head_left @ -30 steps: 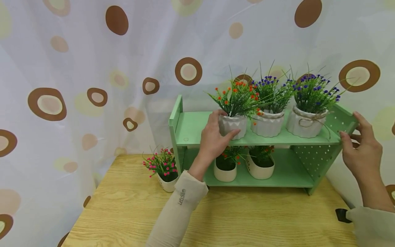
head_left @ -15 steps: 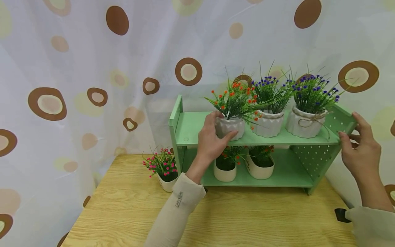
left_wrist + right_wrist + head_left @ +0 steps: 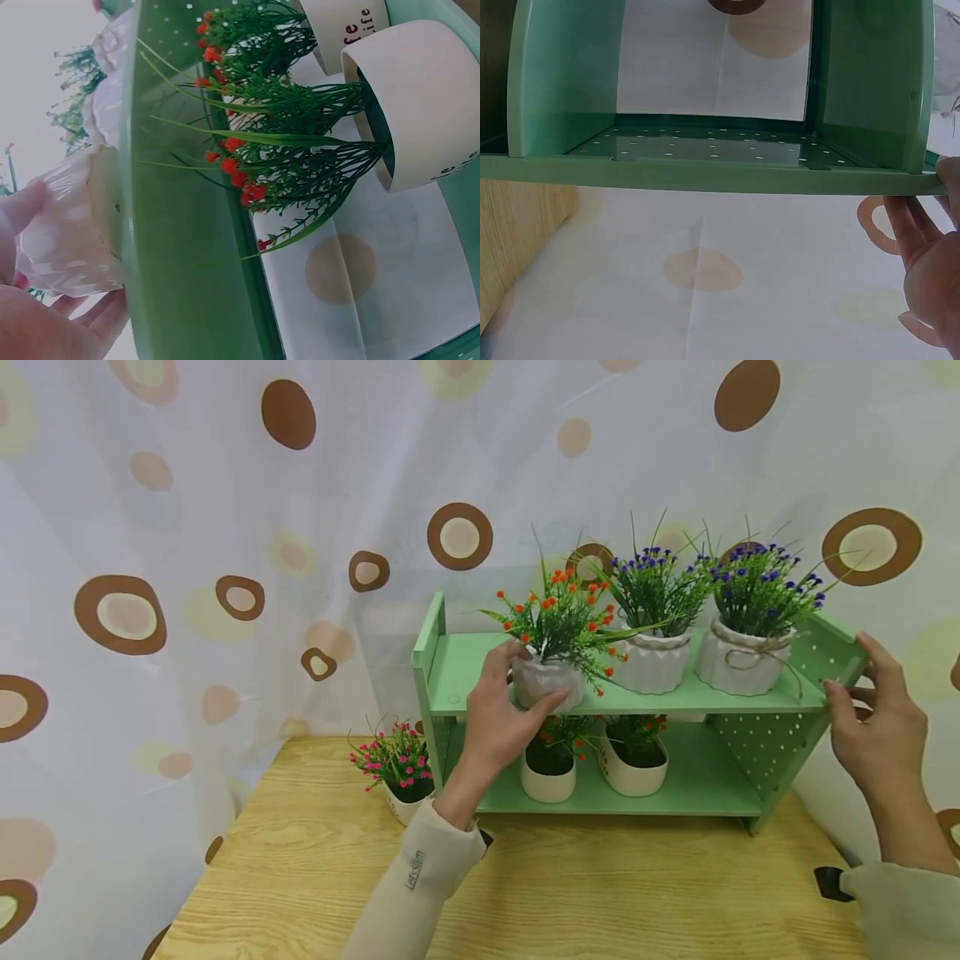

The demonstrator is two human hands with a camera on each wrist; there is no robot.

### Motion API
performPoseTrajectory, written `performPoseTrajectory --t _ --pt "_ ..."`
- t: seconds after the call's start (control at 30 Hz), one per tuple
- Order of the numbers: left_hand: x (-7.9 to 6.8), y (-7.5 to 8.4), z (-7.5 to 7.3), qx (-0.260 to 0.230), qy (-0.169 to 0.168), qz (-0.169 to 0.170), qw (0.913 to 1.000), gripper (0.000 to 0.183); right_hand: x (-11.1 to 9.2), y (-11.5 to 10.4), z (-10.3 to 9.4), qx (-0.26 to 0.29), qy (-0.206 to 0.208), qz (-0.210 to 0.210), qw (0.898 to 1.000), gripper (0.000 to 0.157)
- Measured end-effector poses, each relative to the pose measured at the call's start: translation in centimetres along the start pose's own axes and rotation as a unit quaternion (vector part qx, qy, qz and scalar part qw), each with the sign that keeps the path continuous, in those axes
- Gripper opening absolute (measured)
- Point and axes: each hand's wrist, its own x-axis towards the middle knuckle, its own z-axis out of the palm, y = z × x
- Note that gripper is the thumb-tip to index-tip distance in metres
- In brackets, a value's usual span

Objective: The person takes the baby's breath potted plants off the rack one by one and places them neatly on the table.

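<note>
In the head view my left hand [image 3: 498,714] grips a white ribbed flowerpot [image 3: 543,681] with orange flowers, fingers behind it and thumb across its front. The pot leans a little at the front edge of the top board of a green shelf [image 3: 465,672]. The left wrist view shows its base [image 3: 105,202] right at the board's edge. My right hand [image 3: 885,718] pinches the upper front corner of the shelf's right side panel [image 3: 742,180]. Two more white pots with purple flowers, a middle one [image 3: 652,662] and a right one [image 3: 742,660] tied with twine, stand on the top board.
Two cream pots with orange flowers, a left one [image 3: 547,782] and a right one [image 3: 637,768], stand on the lower board. A pot with pink flowers [image 3: 401,768] is left of the shelf on the wooden table [image 3: 600,885]. A patterned curtain [image 3: 187,527] hangs behind.
My left hand has shifted the orange-flowered pot leftward along the top board and slightly toward the front, away from the purple-flowered pots. My right hand stays on the side panel.
</note>
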Motion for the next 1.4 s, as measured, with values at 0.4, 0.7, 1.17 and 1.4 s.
performPoseTrajectory --t 0.4,0.7,1.17,1.4 --pt "-2.2 0.5 -1.9 0.0 -0.002 0.01 0.9999 0.07 -0.3 0.3 -0.1 -0.009 0.009 0.007 1.0 0.062" --pt "-4.6 0.6 -3.9 0.011 0.004 0.013 0.9998 0.069 -0.4 0.3 -0.1 -0.003 0.009 0.005 1.0 0.062" --pt "-9.8 -1.2 -9.9 0.091 0.057 -0.008 0.9942 0.071 -0.1 -0.1 0.2 -0.001 -0.003 -0.008 1.0 0.063" --pt "-10.8 -2.0 -12.3 0.091 0.071 -0.034 0.9927 0.078 0.0 -0.1 0.0 0.002 -0.003 -0.001 1.0 0.062"
